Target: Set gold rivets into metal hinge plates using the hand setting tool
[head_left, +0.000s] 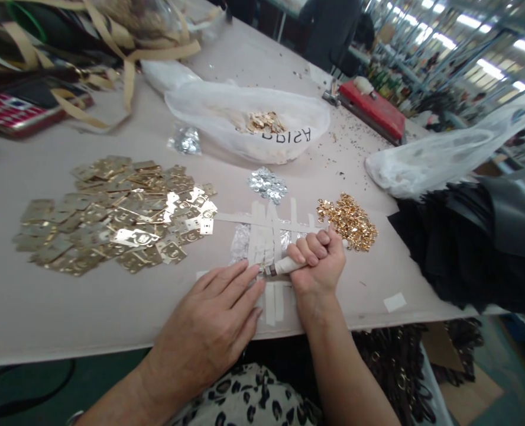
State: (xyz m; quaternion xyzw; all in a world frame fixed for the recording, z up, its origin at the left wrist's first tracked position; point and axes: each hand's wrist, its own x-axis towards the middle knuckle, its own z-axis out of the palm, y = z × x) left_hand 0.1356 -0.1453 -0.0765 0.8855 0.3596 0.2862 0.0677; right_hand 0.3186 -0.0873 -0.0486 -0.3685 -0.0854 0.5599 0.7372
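My right hand [318, 260] is closed in a fist around a hand tool [285, 265] with a white wrapped handle and a dark metal collar. The tool slants down to the left, its tip beside the fingertips of my left hand [220, 313]. That hand lies with fingers stretched out over the table; a small shiny bit shows at its fingertips, too small to name. Under the tool is a work spot of clear plastic and white tape strips [262, 231]. Near my right hand sits a heap of small gold fittings [351, 222]. Small silver washer-like pieces [268, 184] lie just beyond the tape.
Flat gold metal plates [120, 213] are heaped at left. Behind stands an open white plastic bag [245, 118] with gold pieces, beside a small bag of silver pieces [187, 141]. A red box [373, 109], another plastic bag [422, 160] and black material [470, 242] occupy the right.
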